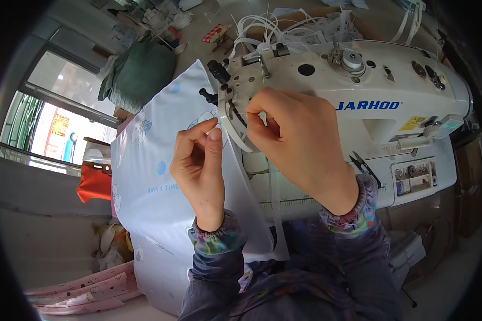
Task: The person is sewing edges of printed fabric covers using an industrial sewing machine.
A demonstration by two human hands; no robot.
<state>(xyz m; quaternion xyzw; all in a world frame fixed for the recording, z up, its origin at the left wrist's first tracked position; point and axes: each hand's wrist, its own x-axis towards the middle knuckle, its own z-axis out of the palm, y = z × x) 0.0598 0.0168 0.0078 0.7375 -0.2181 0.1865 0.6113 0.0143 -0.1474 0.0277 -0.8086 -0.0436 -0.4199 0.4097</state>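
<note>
Pinching, contents indiscernible, the right hand (300, 147) and left hand (201, 168) hang above the white printed fabric (155, 147), which drapes left of the sewing machine (326, 75); stitching done or remaining cannot be judged. White strips (310, 31) lie beyond.

Bold blue capitals (368, 105) run in one line along the white body of the sewing machine (393, 69). Below them sits a yellow label (413, 123), its dark print too small to read. Pale blue capitals (162, 189) are printed on the white cloth (144, 214), running up to the left hand (201, 166). A ruler strip (290, 202) edges the machine bed, its numbers tiny. Outside the window, an orange sign (59, 124) shows blurred characters.
</note>
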